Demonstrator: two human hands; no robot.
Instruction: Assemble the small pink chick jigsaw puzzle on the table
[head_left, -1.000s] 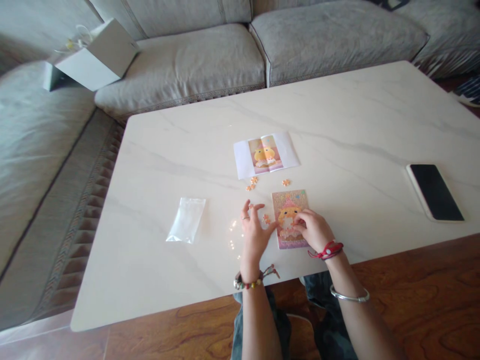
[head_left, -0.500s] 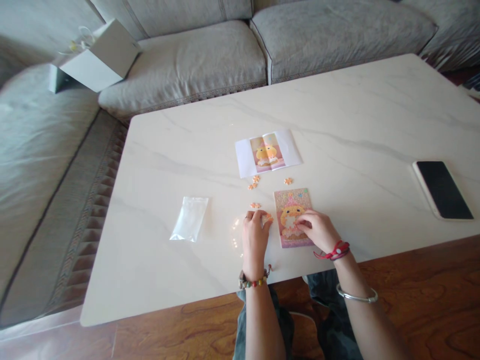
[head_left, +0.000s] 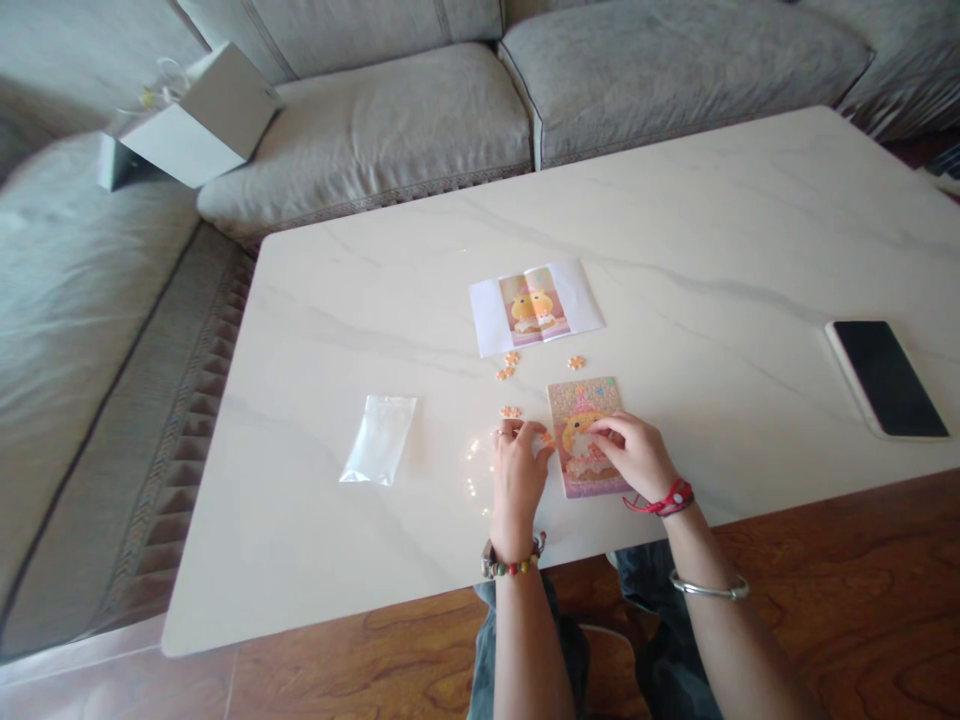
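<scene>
Puzzle (head_left: pixel 571 442): lies flat near the front edge of the table, in front of the person, showing a yellow figure in a pink hat; the right hand covers part of its right side.
Right hand (head_left: pixel 637 457): over the puzzle, thumb and forefinger pinched together near its middle; whether a piece sits between them cannot be told.
Left hand (head_left: pixel 517 478): just left of the puzzle, fingers curled, thumb and forefinger narrowly apart around orange pieces (head_left: pixel 546 438); whether it grips them or they lie on the table cannot be told.
Loose pieces: a short row (head_left: pixel 511 411) just beyond the left hand, a small cluster (head_left: pixel 507 367) by the sheet's near edge, and another cluster (head_left: pixel 576 362) between sheet and puzzle.
Sheet (head_left: pixel 486 318): white, creased, beyond the puzzle, printed with a similar yellow figure.
Bag (head_left: pixel 378 440): clear plastic, flat, left of the left hand and well apart from it.
Phone (head_left: pixel 889 378): dark screen upward, far to the right.
Wrists: beaded bracelet (head_left: pixel 511 567) on the left; red band (head_left: pixel 673 499) and silver bangle (head_left: pixel 711 588) on the right.
Table (head_left: pixel 322 560): pale with grey veins.
Sofa (head_left: pixel 390 120): grey, behind the table, bearing a white box (head_left: pixel 199 115).
</scene>
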